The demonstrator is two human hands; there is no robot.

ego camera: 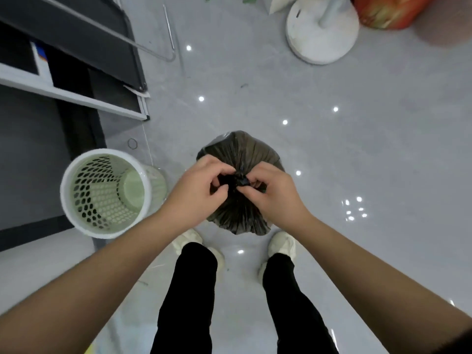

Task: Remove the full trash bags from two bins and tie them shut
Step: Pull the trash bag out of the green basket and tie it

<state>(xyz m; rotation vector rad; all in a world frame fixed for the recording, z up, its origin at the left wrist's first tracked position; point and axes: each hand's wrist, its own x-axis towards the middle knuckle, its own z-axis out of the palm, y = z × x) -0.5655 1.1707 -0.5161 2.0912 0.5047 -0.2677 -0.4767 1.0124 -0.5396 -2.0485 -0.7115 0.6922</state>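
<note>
Black plastic, gathered into tight pleats, forms the neck of the bag (240,149), which sits out in the middle of the grey floor (383,154), just ahead of the person's two pale shoes (282,244); whether it rests on the floor or hangs from the hands cannot be told from above. Both hands meet on top of it at the twisted knot (238,178). The left hand (201,185) has its fingers curled round the bunched plastic on its side of the knot, and the right hand (270,190) pinches the plastic on the other side between thumb and fingertips. The bin (102,192), white-rimmed with a pale green mesh wall, stands upright near the floor's left edge, beside dark furniture (33,149) and just beside the left wrist, apart from the bag. A round white stand base (321,31) sits toward the floor's far right corner, next to a red and orange sack (388,11).
</note>
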